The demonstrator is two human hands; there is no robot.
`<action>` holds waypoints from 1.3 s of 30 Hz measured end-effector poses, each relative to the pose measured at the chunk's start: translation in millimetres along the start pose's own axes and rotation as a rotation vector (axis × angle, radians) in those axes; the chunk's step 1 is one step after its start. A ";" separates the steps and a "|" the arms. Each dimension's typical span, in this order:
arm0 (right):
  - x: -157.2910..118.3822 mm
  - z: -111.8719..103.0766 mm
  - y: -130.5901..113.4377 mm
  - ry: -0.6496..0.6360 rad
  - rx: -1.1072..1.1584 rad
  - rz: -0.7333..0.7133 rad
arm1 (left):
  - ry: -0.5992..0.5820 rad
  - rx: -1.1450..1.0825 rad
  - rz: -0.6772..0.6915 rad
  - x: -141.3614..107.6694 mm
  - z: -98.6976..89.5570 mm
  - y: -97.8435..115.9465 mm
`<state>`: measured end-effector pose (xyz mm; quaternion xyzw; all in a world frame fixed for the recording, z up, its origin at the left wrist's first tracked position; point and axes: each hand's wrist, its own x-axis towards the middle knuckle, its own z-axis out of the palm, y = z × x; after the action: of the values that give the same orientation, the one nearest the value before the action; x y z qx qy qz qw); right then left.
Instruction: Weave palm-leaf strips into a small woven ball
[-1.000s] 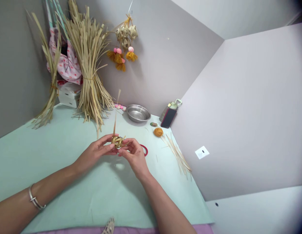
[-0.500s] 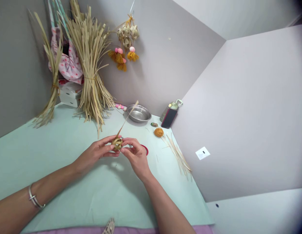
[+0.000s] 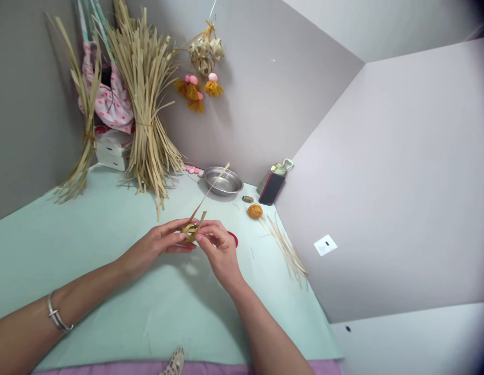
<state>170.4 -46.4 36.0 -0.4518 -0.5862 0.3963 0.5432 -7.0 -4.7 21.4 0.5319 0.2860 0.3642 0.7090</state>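
Observation:
A small woven ball of flat straw strips [image 3: 189,231] is held between my two hands above the pale green cloth. My left hand [image 3: 165,239] grips its left side, thumb in front and fingers behind. At its right side, my right hand [image 3: 218,250] pinches a strip of the weave between thumb and fingers. One long strip [image 3: 207,192] rises from the ball toward the upper right, and a shorter strip end stands up near my right fingertips. Partly hidden behind my right hand lies a red ring-shaped thing [image 3: 234,239].
Behind stand a large straw bundle [image 3: 142,114] and a smaller one [image 3: 87,135]. A metal bowl [image 3: 223,182], a ball of orange yarn [image 3: 255,211], a phone [image 3: 272,189] against a bottle, and loose strips [image 3: 286,247] lie toward the right. Woven balls with tassels [image 3: 203,57] hang on the wall.
A short strip end now sticks up from the ball by my right fingers. The long strip leans further right, and both hands have shifted only slightly.

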 end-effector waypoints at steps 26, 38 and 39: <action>-0.1 6.2 -1.2 0.064 0.170 0.035 | 0.039 0.093 0.024 0.4 0.7 -7.4; 0.3 3.0 -1.8 -0.085 0.298 0.136 | 0.037 -0.018 0.053 1.5 -3.9 -2.7; 0.5 2.5 -0.7 -0.085 0.295 0.136 | 0.028 -0.040 0.052 0.9 -3.4 -2.4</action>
<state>167.8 -46.0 36.6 -0.3888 -0.5122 0.5325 0.5504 -8.7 -2.4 18.1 0.5197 0.2746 0.3955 0.7058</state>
